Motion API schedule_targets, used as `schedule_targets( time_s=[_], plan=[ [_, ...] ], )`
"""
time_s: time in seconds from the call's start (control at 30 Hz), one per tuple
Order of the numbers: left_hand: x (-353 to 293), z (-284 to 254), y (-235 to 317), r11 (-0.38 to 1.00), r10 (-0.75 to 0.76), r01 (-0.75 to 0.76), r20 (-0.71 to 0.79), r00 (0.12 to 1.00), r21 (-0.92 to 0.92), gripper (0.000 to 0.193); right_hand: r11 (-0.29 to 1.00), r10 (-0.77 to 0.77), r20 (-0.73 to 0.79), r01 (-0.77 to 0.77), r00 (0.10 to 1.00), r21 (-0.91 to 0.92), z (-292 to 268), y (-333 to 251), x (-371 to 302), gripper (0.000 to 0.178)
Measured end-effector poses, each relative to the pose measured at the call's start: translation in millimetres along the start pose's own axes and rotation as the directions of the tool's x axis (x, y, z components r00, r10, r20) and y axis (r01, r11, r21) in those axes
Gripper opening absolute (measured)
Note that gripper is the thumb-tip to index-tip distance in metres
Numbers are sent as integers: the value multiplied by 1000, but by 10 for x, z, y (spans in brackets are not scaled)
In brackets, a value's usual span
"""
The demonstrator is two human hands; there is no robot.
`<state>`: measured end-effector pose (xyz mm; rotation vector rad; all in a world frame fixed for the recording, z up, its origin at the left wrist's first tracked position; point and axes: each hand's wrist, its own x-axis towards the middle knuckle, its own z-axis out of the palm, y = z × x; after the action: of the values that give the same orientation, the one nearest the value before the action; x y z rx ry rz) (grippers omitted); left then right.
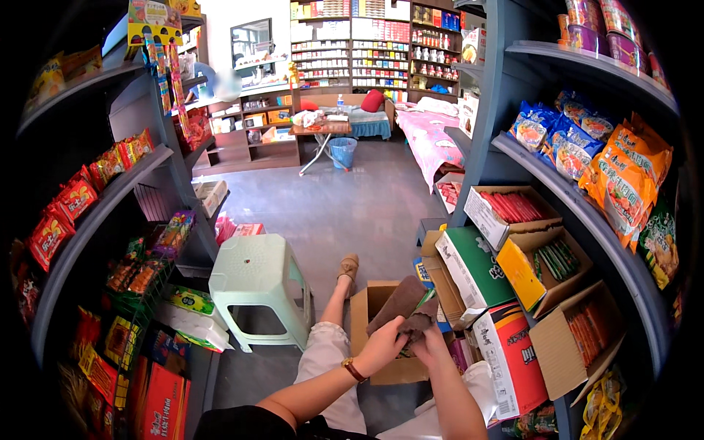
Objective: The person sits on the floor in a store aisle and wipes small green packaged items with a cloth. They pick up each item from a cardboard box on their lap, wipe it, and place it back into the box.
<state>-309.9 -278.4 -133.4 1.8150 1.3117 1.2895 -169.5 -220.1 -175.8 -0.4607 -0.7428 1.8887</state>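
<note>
Both hands are closed on a brown cloth (396, 302) over an open cardboard box (400, 374) on the floor between my legs. My left hand (380, 346), with a watch on its wrist, pinches the cloth's lower edge. Close beside it, my right hand (431, 345) grips the bunched right part. A longer part of the cloth stretches up and away from my fingers. Cloth and hands hide most of the box's inside; a little green packaging shows there.
A pale green plastic stool (253, 257) stands to my left. Close on my right are opened cartons of packets, among them a green-and-white carton (473, 268) and a red carton (513, 359). Snack shelves (158, 158) line both sides. Farther off stand a small table (323, 127) and a blue bin (342, 152).
</note>
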Motion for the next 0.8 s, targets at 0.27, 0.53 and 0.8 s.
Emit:
schedule_targets(
  time_s=[0.27, 0.53, 0.8],
  plan=[
    [17, 132, 31, 541, -318, 607, 527, 788, -582, 21, 993, -109, -336, 118, 936, 5, 63, -343, 7, 33],
    [-69, 189, 63, 641, -291, 546, 487, 823, -539, 24, 977, -214, -308, 204, 927, -66, -196, -346, 111, 35],
    [26, 188, -46, 675, -261, 398, 303, 916, -621, 16, 980, 66, -139, -91, 988, -179, 101, -204, -76, 32]
  ],
)
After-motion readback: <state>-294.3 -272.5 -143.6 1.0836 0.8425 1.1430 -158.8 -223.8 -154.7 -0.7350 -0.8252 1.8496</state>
